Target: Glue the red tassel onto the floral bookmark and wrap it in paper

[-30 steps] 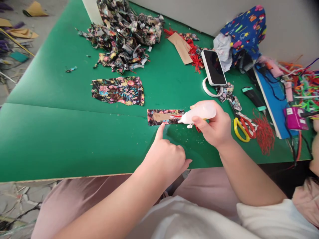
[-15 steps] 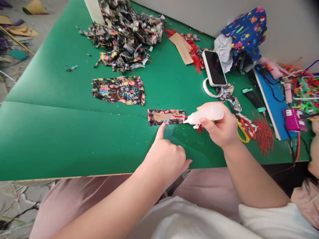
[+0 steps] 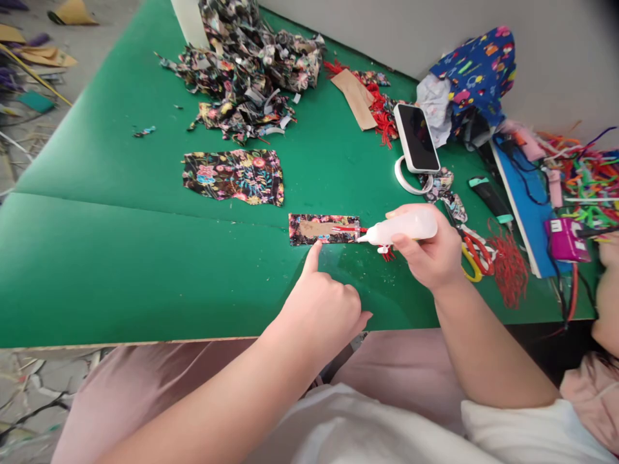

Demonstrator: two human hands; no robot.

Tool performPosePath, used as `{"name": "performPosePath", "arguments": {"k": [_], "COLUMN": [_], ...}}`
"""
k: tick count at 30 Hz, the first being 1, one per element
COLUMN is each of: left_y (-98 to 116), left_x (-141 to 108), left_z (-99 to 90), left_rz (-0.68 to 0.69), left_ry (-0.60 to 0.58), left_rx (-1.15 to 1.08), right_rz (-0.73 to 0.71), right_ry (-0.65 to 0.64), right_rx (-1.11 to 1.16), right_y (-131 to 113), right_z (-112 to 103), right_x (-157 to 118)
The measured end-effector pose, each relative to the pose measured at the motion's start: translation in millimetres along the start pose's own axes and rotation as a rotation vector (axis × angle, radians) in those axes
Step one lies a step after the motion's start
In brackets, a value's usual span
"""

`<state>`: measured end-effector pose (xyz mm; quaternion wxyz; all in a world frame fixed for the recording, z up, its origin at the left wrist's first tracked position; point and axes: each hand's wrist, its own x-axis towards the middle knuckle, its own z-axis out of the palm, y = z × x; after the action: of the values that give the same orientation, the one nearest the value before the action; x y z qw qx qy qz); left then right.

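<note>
My right hand point(image 3: 438, 254) grips a white squeeze bottle point(image 3: 403, 227), tilted so its nozzle is at the right end of a small strip of black floral fabric point(image 3: 296, 231). Brown card point(image 3: 313, 229) shows in the middle of this strip, with the fabric edges folded round it. A red cord point(image 3: 344, 229) lies along its right part, and a red tassel peeks out under the bottle. With the index finger stretched out, my left hand point(image 3: 329, 303) touches the strip's near edge. Its other fingers are curled with nothing visible in them, the thumb apart.
A larger floral fabric piece point(image 3: 235, 177) lies flat beyond the strip, before a heap of floral scraps point(image 3: 261, 71). To the right are a phone point(image 3: 418, 138), a tape roll point(image 3: 401, 177), scissors point(image 3: 476, 254), a cutter point(image 3: 491, 200) and red threads point(image 3: 507, 270). Another person's arm point(image 3: 608, 303) shows at right.
The view has shifted slightly. Both hands, the bottle and the fabric strip keep almost the same places relative to each other.
</note>
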<state>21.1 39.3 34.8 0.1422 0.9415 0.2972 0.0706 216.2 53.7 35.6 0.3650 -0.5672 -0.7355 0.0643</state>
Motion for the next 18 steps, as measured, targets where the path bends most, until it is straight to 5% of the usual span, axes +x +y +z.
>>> {"name": "performPosePath", "arguments": {"k": [8,13,18], "left_y": [-0.4,0.6,0.1], "left_x": [0.6,0.0,-0.4], "left_z": [0.7,0.0,0.2], "left_rz": [0.014,0.014,0.011], "left_ry": [-0.001,0.005,0.014], "left_rx": [0.017,0.034,0.031], "right_rz": [-0.021,0.068,0.067], "right_ry": [-0.078,0.035,0.017], "right_rx": [0.037,0.095,0.114], "right_y": [-11.1,7.2,11.7], "right_z": [4.3,-4.5,-4.0], "right_x": [5.0,-3.3,-7.9]}}
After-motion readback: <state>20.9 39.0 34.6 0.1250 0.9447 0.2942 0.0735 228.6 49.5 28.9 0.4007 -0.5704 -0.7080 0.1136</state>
